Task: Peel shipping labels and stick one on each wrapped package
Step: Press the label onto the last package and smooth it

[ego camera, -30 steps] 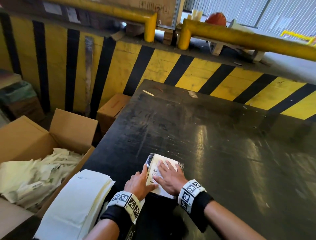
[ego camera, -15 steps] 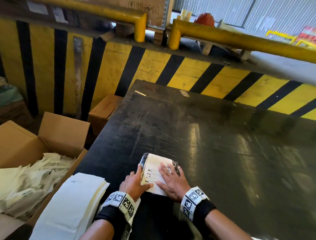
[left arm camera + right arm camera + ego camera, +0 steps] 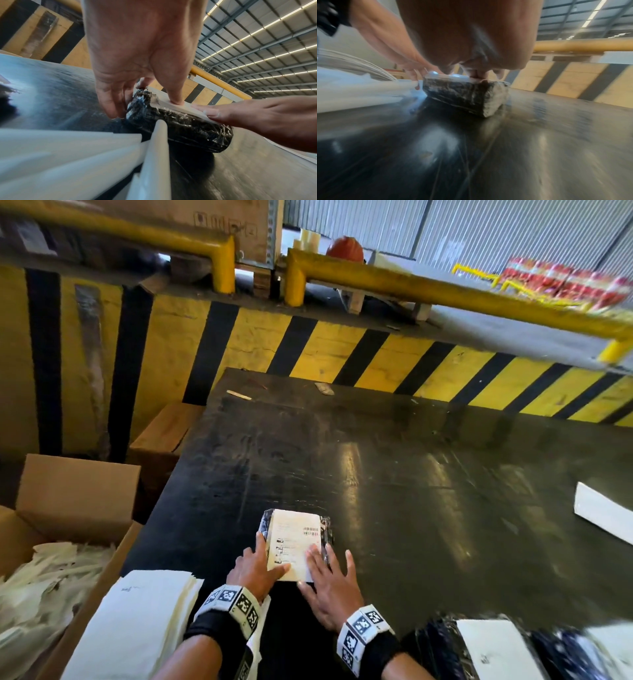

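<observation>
A black plastic-wrapped package [image 3: 264,524] lies on the black table [image 3: 411,474] near its front edge, with a white shipping label [image 3: 294,539] on its top face. My left hand [image 3: 270,556] lies along the package's left side, its thumb pressing the label's near end. My right hand [image 3: 325,563] lies flat, fingers straight on the label's near right part and the package's right edge. The left wrist view shows the thumb on the label [image 3: 173,106], the other fingers down beside the package [image 3: 180,125], and the right hand [image 3: 257,115]. The right wrist view is blurred, with fingers on the package [image 3: 462,97].
A stack of label sheets [image 3: 137,621] lies at the front left. Left of the table stands an open cardboard box [image 3: 78,498] holding crumpled backing paper. Another labelled wrapped package [image 3: 489,648] is at the front right, a white flat item [image 3: 603,515] at the right edge. Behind is a striped wall [image 3: 342,354].
My right hand has slid from the label's middle to its near right corner, uncovering most of the label. The left thumb has moved onto the near end. The head view has swung right.
</observation>
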Demonstrator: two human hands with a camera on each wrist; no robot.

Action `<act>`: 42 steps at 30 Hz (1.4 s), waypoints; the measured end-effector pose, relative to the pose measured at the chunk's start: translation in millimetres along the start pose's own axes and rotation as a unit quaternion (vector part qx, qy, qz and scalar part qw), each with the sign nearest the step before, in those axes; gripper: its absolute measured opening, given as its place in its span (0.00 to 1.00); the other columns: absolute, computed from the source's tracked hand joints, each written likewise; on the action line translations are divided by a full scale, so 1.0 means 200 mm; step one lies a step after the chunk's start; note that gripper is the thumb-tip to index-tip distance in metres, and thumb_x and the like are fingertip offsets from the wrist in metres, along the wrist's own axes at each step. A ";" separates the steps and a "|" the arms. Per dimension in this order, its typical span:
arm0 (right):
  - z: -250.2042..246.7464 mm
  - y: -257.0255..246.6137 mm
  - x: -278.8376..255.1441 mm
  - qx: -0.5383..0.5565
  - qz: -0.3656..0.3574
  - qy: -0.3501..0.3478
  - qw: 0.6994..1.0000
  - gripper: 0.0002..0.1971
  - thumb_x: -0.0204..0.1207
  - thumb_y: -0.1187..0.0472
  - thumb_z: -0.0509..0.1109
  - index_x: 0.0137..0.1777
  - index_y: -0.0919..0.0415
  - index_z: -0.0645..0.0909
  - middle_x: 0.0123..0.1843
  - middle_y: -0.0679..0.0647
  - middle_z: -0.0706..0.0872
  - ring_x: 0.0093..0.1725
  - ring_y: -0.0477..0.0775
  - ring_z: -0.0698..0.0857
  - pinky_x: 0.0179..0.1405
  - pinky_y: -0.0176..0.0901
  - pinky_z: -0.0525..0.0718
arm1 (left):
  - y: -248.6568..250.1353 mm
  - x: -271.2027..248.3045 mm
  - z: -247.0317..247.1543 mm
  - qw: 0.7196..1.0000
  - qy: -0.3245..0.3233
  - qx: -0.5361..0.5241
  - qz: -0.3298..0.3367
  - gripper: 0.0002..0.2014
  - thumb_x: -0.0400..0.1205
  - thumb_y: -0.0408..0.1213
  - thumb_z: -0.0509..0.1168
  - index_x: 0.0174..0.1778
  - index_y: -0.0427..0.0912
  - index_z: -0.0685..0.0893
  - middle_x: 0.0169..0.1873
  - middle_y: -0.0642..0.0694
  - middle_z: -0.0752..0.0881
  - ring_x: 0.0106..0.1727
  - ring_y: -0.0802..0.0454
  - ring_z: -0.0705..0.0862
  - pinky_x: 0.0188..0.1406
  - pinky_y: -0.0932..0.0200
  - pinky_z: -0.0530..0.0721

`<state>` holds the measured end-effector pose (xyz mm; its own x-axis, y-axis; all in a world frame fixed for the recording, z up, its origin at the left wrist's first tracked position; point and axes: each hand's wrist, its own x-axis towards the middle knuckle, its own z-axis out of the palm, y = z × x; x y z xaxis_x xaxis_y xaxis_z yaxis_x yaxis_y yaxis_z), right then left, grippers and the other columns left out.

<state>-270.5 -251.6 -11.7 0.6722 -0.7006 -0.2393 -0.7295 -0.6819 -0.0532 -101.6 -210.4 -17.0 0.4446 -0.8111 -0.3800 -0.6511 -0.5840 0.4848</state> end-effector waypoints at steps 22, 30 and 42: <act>0.18 -0.14 -0.27 0.007 0.119 0.025 0.993 0.33 0.84 0.40 0.38 0.70 0.56 0.78 0.74 0.50 0.78 0.72 0.57 0.78 0.72 0.61 0.55 | 0.02 -0.05 -0.05 0.984 0.047 0.152 0.075 0.42 0.80 0.62 0.57 0.82 0.39 0.52 0.74 0.35 0.69 0.74 0.38 0.69 0.70 0.45 0.69; 0.01 -0.01 -0.12 0.086 0.153 0.067 0.982 0.30 0.78 0.51 0.40 0.77 0.51 0.68 0.81 0.47 0.67 0.80 0.51 0.65 0.74 0.56 0.67 | 0.03 -0.24 0.05 0.891 -0.026 0.296 0.344 0.27 0.89 0.41 0.45 0.84 0.43 0.47 0.85 0.47 0.44 0.84 0.43 0.38 0.82 0.42 0.39; 0.05 -0.04 0.03 0.192 0.148 0.017 0.970 0.25 0.86 0.49 0.45 0.83 0.44 0.48 0.86 0.47 0.39 0.84 0.50 0.51 0.78 0.61 0.56 | -0.12 -0.34 -0.05 0.935 0.022 0.274 0.224 0.29 0.86 0.40 0.49 0.83 0.39 0.51 0.85 0.45 0.51 0.85 0.40 0.44 0.81 0.41 0.41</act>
<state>-263.4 -248.1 -22.8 0.4250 -0.8648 -0.2674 -0.8802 -0.3260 -0.3449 -109.7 -141.8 5.2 0.0699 -0.9780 -0.1967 -0.9900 -0.0922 0.1065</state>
